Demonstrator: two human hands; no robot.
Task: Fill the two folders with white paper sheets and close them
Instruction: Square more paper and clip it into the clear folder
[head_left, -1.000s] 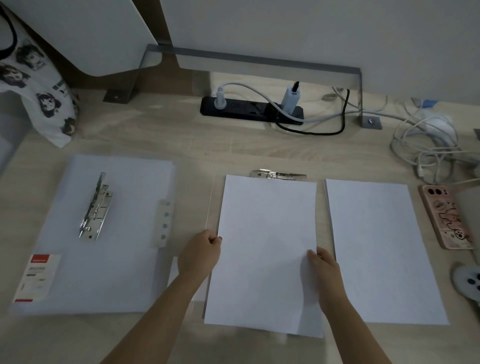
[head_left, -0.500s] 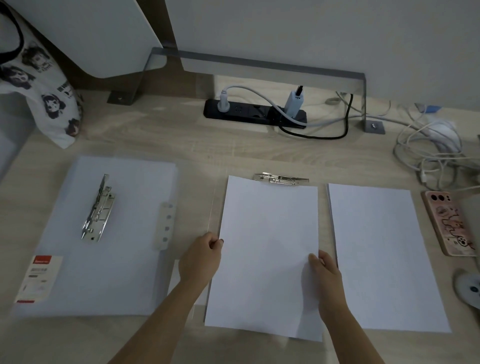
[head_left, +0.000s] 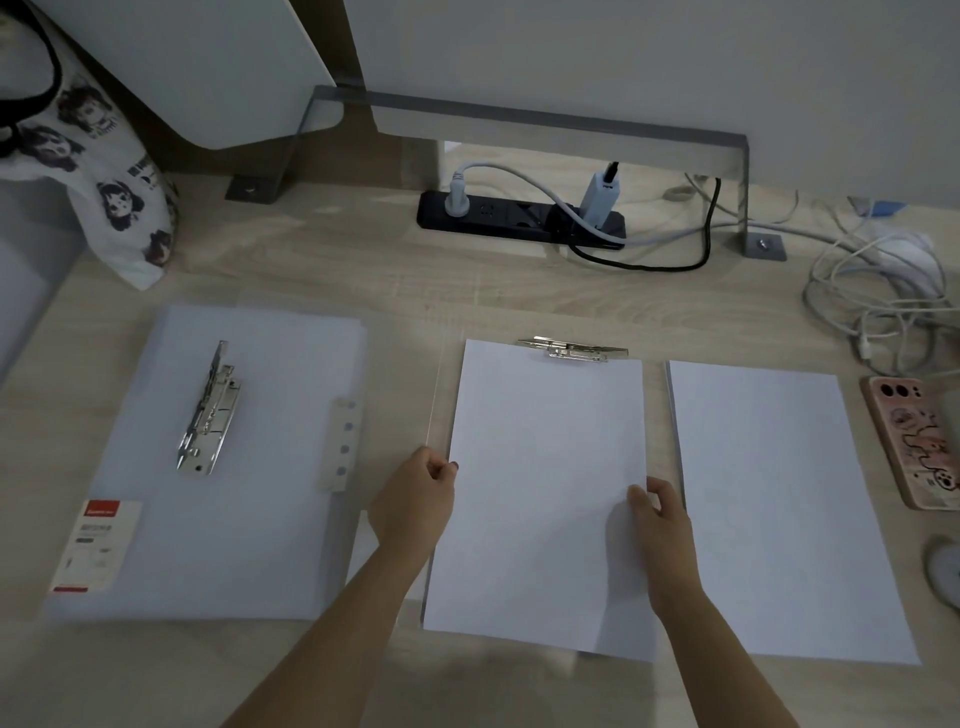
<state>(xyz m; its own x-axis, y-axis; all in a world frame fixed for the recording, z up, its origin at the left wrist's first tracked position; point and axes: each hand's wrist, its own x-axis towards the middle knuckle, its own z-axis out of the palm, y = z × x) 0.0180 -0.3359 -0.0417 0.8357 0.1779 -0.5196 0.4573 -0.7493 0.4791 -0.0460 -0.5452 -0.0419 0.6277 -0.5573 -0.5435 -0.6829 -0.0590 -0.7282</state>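
Note:
A translucent folder (head_left: 156, 493) lies open at the left, with a metal lever clip (head_left: 208, 410) on it and a red-and-white label at its lower left. A second clear folder (head_left: 439, 395) lies in the middle, its metal clip (head_left: 574, 348) at the top edge. White paper sheets (head_left: 545, 467) rest on that folder just below the clip. My left hand (head_left: 415, 499) pinches the sheets' left edge. My right hand (head_left: 660, 519) holds their right edge. A stack of white paper (head_left: 769, 493) lies to the right.
A black power strip (head_left: 519, 218) with plugs and cables sits at the back. Tangled white cables (head_left: 878, 291) and a pink phone (head_left: 914, 441) lie at the right. A printed bag (head_left: 98, 171) hangs at the far left. A grey metal stand spans the back.
The sheets in my hands have slid a little upward toward the middle folder's clip. My grip on both edges is unchanged.

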